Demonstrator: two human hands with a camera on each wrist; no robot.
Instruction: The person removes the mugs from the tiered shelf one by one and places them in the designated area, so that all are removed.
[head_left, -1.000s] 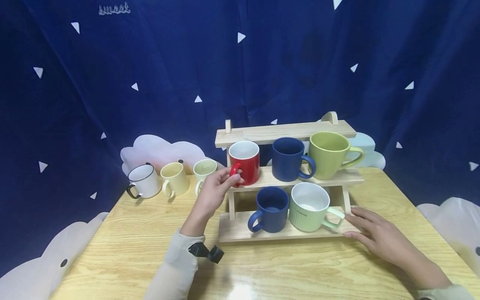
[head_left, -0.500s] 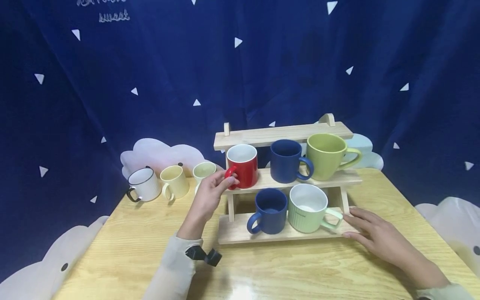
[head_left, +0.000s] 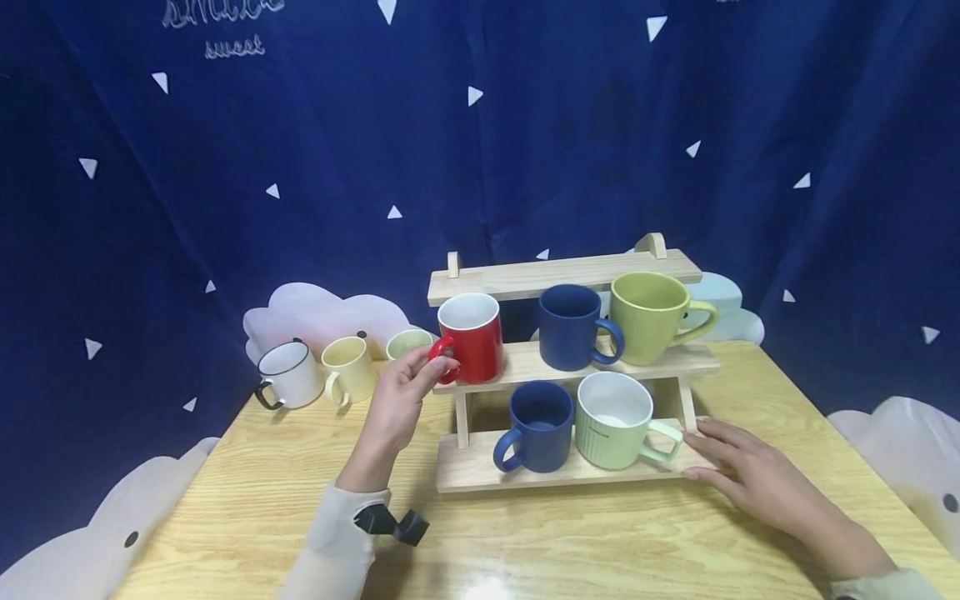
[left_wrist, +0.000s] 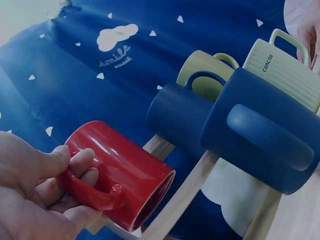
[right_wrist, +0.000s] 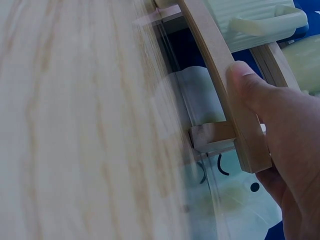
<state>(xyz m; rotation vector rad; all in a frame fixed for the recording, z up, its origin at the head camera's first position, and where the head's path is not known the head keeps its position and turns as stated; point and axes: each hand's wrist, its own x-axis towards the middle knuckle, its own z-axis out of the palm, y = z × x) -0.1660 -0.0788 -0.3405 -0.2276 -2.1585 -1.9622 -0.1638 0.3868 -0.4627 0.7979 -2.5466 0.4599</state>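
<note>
My left hand (head_left: 397, 396) holds a glossy red mug (head_left: 480, 337) by its handle, at the left end of the middle tier of a wooden rack (head_left: 517, 364). In the left wrist view the fingers pass through the red handle and part of the mug's underside rim shows. Beside it on that tier stand a dark blue mug (head_left: 568, 325) and a yellow-green mug (head_left: 647, 321). On the lowest tier are another dark blue mug (head_left: 542, 429) and a ribbed pale green mug (head_left: 611, 429). My right hand (head_left: 765, 479) grips the lowest tier's right end, thumb on the board's edge (right_wrist: 240, 115).
On the table's far left stand a white mug with black rim (head_left: 291, 379), a pale yellow mug (head_left: 351, 375) and a light green mug (head_left: 408, 340), partly hidden by my left hand. The rack's top tier (head_left: 570, 271) bears no mug. A dark blue curtain (head_left: 337, 150) hangs behind.
My left hand has drawn the red mug leftward along the middle tier, widening its gap from the blue mug. The right hand stays at the rack's end. The head view has tilted slightly up.
</note>
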